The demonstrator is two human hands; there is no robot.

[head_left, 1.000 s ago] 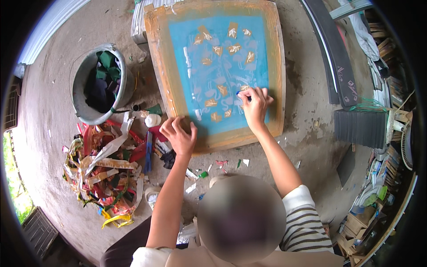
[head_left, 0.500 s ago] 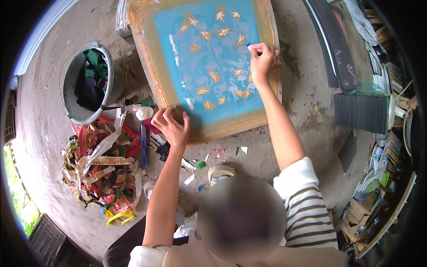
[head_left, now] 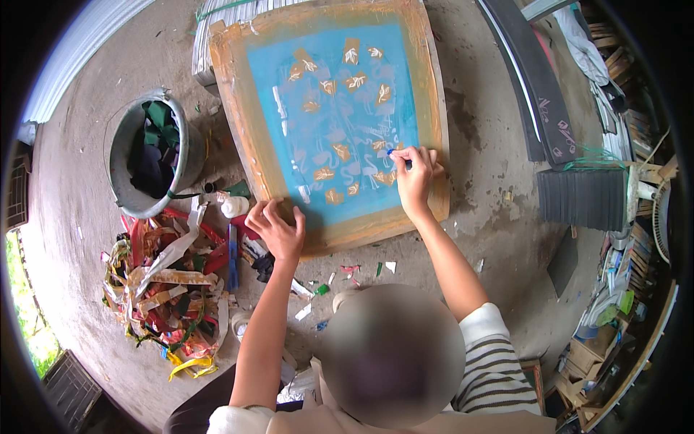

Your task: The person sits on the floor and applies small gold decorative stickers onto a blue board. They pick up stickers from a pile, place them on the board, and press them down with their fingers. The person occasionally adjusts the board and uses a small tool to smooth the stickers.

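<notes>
A wooden-framed screen (head_left: 437, 94) lies tilted on the floor in front of me, with turquoise mesh (head_left: 264, 69) and rows of pale bird and leaf shapes. My right hand (head_left: 417, 179) pinches a small blue stub (head_left: 391, 152), its exact kind too small to tell, over the lower right of the pattern. Its fingers partly cover the shapes there. At the frame's lower left corner rests my left hand (head_left: 278, 230), fingers apart and bent over the edge. Next to that hand stand a small white bottle (head_left: 233, 207) and a blue strip-like tool (head_left: 233, 257).
Left of the frame stands a grey bucket (head_left: 116, 170) with dark scraps inside. A heap of coloured tape strips (head_left: 163, 289) lies below it. Stacked dark sheets (head_left: 582, 199) and a fan (head_left: 661, 220) are at the right. Small scraps dot the floor near my feet.
My right hand has moved down the mesh, toward me, with the blue stub. My left hand stays on the frame's corner. The whole view has shifted slightly.
</notes>
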